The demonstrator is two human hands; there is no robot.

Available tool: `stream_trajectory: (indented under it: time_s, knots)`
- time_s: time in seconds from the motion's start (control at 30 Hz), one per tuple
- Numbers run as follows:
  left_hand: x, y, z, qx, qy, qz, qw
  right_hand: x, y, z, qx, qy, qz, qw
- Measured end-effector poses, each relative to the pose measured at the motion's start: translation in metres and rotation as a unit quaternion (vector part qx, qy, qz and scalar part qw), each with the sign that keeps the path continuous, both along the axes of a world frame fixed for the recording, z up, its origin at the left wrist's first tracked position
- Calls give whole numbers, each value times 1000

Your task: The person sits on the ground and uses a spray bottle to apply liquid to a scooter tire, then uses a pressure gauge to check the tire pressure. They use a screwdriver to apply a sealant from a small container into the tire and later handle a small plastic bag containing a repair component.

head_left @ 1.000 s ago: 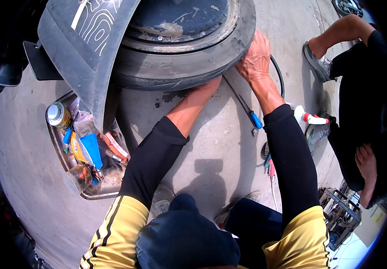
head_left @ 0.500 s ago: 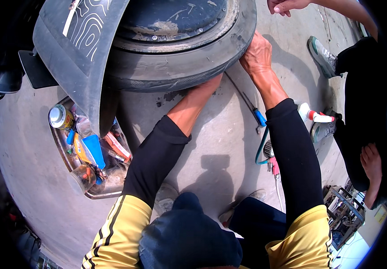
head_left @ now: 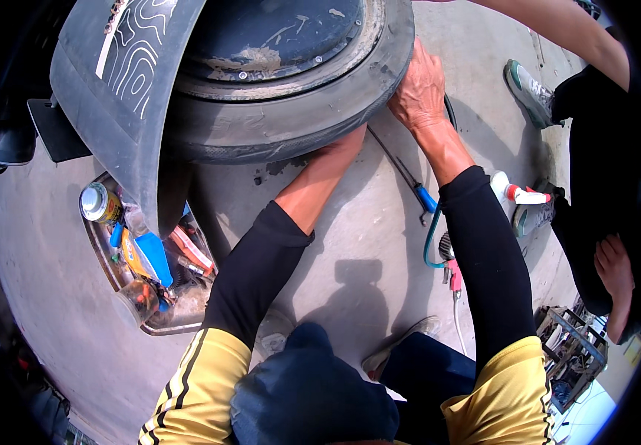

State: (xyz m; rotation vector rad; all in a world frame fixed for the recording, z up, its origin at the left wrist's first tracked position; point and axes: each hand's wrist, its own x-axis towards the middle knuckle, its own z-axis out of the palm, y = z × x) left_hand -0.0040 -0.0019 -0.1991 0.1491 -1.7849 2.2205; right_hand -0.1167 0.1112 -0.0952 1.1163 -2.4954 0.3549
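A worn black tyre (head_left: 254, 133) on a muddy, bolted hub (head_left: 268, 41) fills the top middle, beside a grey mudguard (head_left: 113, 104) with pale contour lines. My right hand (head_left: 418, 93) grips the tyre's right edge, fingers curled around it. Underneath the tyre is my left hand (head_left: 339, 144), its wrist showing and its fingers hidden. Below my hands on the concrete lie blue-handled long tools (head_left: 426, 199), a green hose with a pink fitting (head_left: 455, 277) and a white-and-red spray head (head_left: 521, 193), partly behind my right arm.
A metal tray (head_left: 179, 328) holding cans, a plastic cup and several tools sits at lower left. Another person (head_left: 595, 178) in dark clothes is at the right, one arm reaching toward the tyre's top. A metal rack (head_left: 573, 348) stands at lower right.
The other person's arm has risen and reached in along the top toward the tyre. The tyre and mudguard appear slightly lower and further left; my hands stay at the tyre.
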Motion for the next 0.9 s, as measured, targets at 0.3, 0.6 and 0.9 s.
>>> stream_trajectory:
  time_s: [0.3, 0.6, 0.9]
  knots:
    - [8, -11, 32, -20, -10, -30, 999, -3, 6, 4, -46, 24, 42, 998]
    - [17, -16, 44, -7, 8, -19, 1000, 0, 5, 11, -37, 33, 67, 997]
    - [26, -22, 49, 24, -4, -48, 999, 3, 4, -2, -73, -17, 25, 997]
